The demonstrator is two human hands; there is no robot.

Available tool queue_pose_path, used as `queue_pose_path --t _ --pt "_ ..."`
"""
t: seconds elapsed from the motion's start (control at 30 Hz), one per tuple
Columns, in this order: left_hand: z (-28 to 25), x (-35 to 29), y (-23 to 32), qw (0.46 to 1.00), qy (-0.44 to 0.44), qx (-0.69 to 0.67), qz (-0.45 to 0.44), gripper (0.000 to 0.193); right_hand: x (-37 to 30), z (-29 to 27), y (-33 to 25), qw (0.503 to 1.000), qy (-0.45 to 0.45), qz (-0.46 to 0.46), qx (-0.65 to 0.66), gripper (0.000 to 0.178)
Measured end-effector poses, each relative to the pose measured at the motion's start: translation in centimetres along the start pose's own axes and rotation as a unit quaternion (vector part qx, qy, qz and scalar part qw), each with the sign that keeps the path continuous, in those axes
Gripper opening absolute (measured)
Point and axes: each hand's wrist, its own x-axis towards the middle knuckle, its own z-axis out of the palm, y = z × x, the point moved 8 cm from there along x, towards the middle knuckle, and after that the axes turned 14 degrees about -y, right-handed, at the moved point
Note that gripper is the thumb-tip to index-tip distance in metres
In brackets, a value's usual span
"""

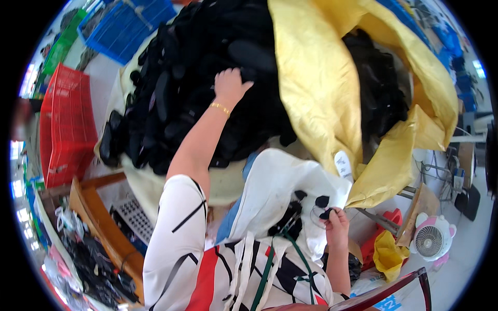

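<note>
The person's right hand [337, 224] is pinching a small black piece [326, 213] by the white cloth [277, 173], whose drape is seemingly keeping a black clump [291, 222] gathered; left hand [231, 87] is resting over the black heap [194, 57], grip unclear.

- the left hand [232, 85] is bare, and so is the right hand [336, 222].
- a thin gold bracelet [220, 108] goes around the left wrist. it looks like small bits joined in a row.
- the left sleeve [168, 228] is creamy white and loose, and it stops near the elbow. it has dark lines on it, some thin and some thick.
- the top [233, 282] is the same creamy white. it has black shapes, a wide red stripe [203, 280] and a few little red bits.
- a dark green cord [267, 277] runs down the front in two strands.
- long cream strips [239, 269] lie on the chest near the cord.
</note>
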Motion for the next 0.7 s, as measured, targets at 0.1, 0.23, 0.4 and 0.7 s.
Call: queue_pose_path --t 0.1,0.23,0.4,0.7 --pt "1.4 0.6 -0.5 0.997 -0.041 -0.069 0.009 0.035 -0.5 -0.1 -0.3 1.000 -0.021 -0.012 0.009 0.013" --pt "-1.4 -1.8 2.9 0.952 -0.120 -0.271 0.078 0.023 -1.5 -1.1 -0.8 0.999 0.010 -0.042 0.033 0.014" --pt "-12.2 -14.1 14.2 0.859 -0.236 -0.301 0.339 0.025 -1.9 -2.5 -1.2 0.995 0.015 -0.070 0.067 0.017" --pt "-10.4 -40.9 18.2 0.703 -0.492 0.021 0.514 0.012 -3.3 -0.5 -1.0 0.992 -0.046 -0.080 0.083 0.016"
